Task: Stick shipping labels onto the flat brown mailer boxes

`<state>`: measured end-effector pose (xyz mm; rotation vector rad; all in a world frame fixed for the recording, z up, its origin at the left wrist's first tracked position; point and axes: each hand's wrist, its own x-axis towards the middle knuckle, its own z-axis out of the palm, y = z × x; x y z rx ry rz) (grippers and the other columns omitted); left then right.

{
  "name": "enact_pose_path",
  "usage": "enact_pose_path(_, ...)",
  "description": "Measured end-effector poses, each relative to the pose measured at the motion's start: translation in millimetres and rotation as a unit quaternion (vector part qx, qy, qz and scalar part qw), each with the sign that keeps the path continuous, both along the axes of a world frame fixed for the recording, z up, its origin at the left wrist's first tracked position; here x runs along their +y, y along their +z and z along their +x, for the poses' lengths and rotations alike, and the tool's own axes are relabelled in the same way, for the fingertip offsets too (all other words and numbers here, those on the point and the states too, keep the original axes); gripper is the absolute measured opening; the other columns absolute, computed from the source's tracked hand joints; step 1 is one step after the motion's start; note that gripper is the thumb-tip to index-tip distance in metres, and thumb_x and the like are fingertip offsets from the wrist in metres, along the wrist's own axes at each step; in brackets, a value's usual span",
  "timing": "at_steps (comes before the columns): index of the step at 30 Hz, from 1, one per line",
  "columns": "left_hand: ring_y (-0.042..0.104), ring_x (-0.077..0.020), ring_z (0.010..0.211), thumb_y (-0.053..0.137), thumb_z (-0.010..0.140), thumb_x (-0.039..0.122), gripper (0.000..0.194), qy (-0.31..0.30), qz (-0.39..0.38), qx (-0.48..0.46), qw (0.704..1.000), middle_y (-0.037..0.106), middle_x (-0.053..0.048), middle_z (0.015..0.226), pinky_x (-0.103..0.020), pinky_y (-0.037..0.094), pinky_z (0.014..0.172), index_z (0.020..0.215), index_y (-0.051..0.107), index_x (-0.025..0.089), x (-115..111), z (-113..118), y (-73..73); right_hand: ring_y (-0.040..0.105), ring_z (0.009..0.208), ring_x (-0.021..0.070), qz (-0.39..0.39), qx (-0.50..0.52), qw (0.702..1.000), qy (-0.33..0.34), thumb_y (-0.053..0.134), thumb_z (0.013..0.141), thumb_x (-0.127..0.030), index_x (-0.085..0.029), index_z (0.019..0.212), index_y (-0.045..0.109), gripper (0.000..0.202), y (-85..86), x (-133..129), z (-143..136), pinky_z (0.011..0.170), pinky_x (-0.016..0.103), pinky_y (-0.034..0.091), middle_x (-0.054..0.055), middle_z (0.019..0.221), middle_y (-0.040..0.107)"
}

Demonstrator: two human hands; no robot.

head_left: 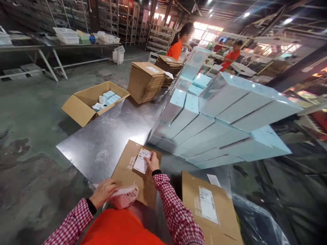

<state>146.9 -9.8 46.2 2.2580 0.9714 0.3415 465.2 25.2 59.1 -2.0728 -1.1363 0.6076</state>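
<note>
A flat brown cardboard mailer (122, 166) with white print lies on the metal table in front of me. On its upper part is a white shipping label (140, 165). My right hand (152, 161) has its fingers closed at the label's right edge, thumb on the label. At the mailer's lower left, my left hand (106, 191) has curled fingers against a curling sheet of pinkish printed labels (125, 197), which hangs over the mailer's near edge. Part of the left fingers' grip is hidden. A second labelled cardboard mailer (189, 197) lies to the right.
Stacked pale blue-white boxes (196, 126) rise on the table's right. A pile of folded cardboard (143, 85) stands at the back. Beyond the table's left edge (76, 136), an open carton (88, 97) holds small boxes. Two people in orange work farther back.
</note>
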Motion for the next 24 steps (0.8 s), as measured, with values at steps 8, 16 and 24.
enact_pose_path(8, 0.058, -0.0246, 0.118, 0.048, 0.091, 0.029, 0.026, 0.008, -0.037, -0.026, 0.999, 0.067, -0.010, 0.121, -0.040, 0.046, 0.103, 0.084, 0.072, 0.018, 1.5, 9.8, -28.2, 0.039, 0.129, 0.0367, -0.075, -0.138, 0.987, 0.045, 0.065, 0.068, -0.022, -0.009, 0.135, 0.039, 0.073, -9.8, -3.6, -16.0, 0.104, 0.050, 0.031, 0.023, 0.140, 0.042)
enact_pose_path(16, 0.058, -0.0238, 0.117, 0.043, 0.092, 0.032, 0.033, 0.023, -0.056, -0.032, 0.998, 0.068, -0.008, 0.119, -0.042, 0.045, 0.104, 0.084, 0.073, 0.019, 0.2, 10.7, -24.1, 0.017, 0.142, 0.0299, -0.091, -0.271, 0.939, 0.191, 0.043, 0.091, -0.044, -0.018, 0.143, 0.037, 0.058, -33.3, 2.8, -51.7, 0.114, 0.052, 0.005, 0.012, 0.152, 0.030)
enact_pose_path(24, 0.052, -0.0310, 0.124, 0.039, 0.093, 0.041, 0.042, 0.076, -0.044, -0.028, 0.996, 0.062, -0.014, 0.126, -0.050, 0.041, 0.106, 0.087, 0.073, 0.019, -0.8, 8.5, -32.6, 0.031, 0.135, 0.0374, -0.133, -0.154, 0.974, -0.098, 0.044, 0.086, -0.033, -0.005, 0.136, 0.042, 0.057, -39.3, -64.1, 14.1, 0.107, 0.058, 0.023, 0.027, 0.143, 0.037)
